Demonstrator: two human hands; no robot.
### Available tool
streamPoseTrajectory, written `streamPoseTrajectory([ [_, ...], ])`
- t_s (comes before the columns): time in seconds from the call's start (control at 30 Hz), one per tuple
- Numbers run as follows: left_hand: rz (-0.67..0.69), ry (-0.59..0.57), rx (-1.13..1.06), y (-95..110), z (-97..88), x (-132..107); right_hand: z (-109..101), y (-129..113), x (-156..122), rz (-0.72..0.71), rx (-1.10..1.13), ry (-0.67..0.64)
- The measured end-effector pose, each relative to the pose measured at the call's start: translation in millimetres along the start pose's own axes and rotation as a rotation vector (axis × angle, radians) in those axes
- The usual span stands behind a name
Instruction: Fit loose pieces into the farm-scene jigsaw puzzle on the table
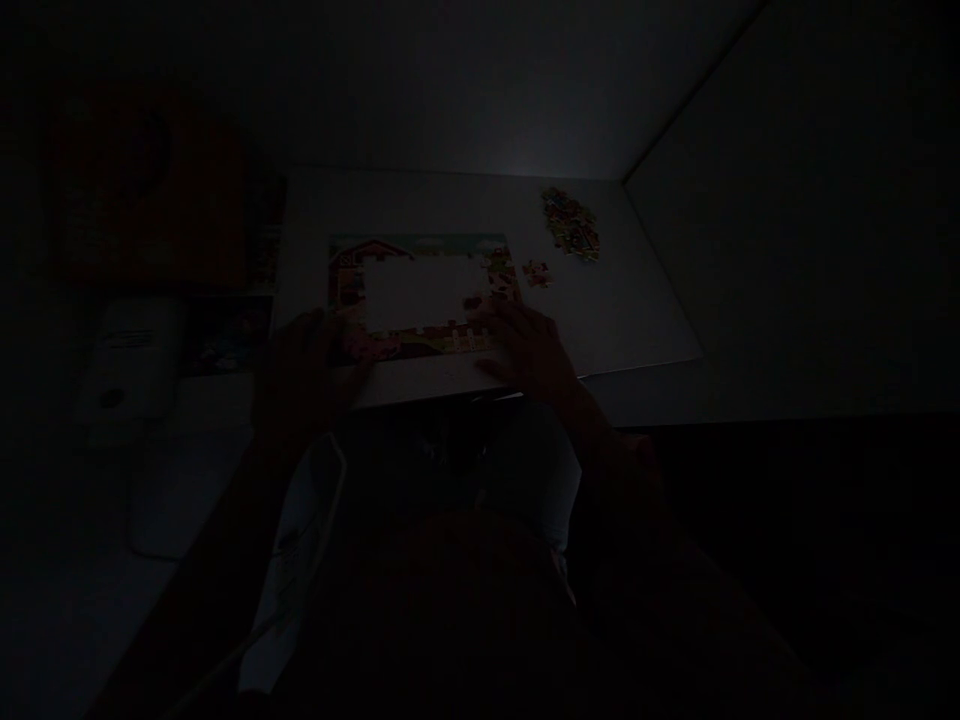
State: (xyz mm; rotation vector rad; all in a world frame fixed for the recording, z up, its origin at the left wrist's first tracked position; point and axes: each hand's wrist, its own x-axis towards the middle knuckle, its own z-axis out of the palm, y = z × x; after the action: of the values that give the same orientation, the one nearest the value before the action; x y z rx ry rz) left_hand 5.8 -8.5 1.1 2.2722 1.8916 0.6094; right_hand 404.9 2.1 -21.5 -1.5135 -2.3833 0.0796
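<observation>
The scene is very dark. A partly built jigsaw puzzle (420, 290) lies on a white board (600, 320); its coloured border is joined and its middle is bare. My left hand (304, 365) rests on the puzzle's lower left corner, fingers curled down on the pieces. My right hand (525, 345) lies on the lower right edge with its fingers spread flat over the pieces. A heap of loose pieces (571, 222) sits at the board's far right, and a small cluster (535, 272) lies just right of the puzzle.
A dim reddish box (142, 190) stands at the far left. A pale flat object (135, 365) lies in front of it. The table edge (750, 415) runs to the right. White paper or cloth (300, 540) lies on my lap.
</observation>
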Motion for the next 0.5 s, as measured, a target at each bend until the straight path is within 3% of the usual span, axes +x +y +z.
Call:
streamPoseTrajectory([
  [0.2,0.038,0.005,0.025,-1.4,0.9,-0.6,-2.0,0.8,1.8,-0.004,-0.059,-0.077],
  [0.5,0.034,0.001,0.058,-4.3,2.3,0.8,1.0,0.7,1.9,-0.006,-0.081,-0.055],
])
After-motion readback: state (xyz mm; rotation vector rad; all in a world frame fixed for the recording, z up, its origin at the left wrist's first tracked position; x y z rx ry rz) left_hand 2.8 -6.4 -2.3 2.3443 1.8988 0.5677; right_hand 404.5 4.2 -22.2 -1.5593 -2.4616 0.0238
